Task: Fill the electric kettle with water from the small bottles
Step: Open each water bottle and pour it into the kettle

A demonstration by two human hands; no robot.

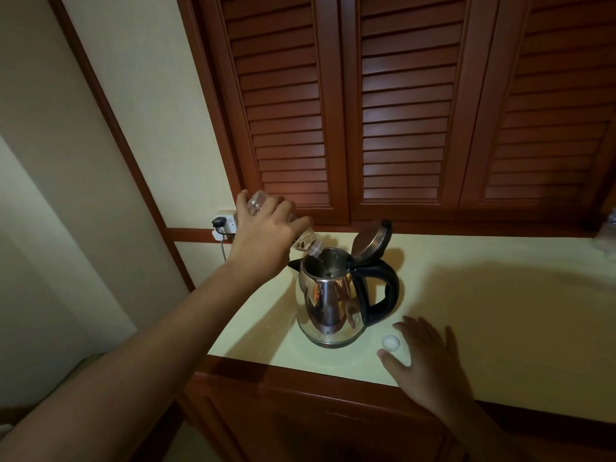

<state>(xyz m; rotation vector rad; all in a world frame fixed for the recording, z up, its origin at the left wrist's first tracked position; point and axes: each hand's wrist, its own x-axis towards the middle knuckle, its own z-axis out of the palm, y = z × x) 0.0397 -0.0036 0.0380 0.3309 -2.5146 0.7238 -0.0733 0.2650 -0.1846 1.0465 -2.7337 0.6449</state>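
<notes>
A steel electric kettle (328, 301) with a black handle stands on the pale countertop (500, 311), its lid (371, 241) swung up and open. My left hand (263, 235) grips a small clear plastic bottle (305, 241), tipped steeply with its uncapped neck just over the kettle's mouth. A white bottle cap (390, 342) lies on the counter to the kettle's right. My right hand (425, 358) rests beside that cap with fingers spread, holding nothing.
Dark louvred wooden doors (400, 111) rise behind the counter. A wall socket with plugs and a cable (221, 225) sits at the left, behind my left hand. Something clear and plastic (608, 228) shows at the far right edge. A wooden cabinet front (316, 411) lies below.
</notes>
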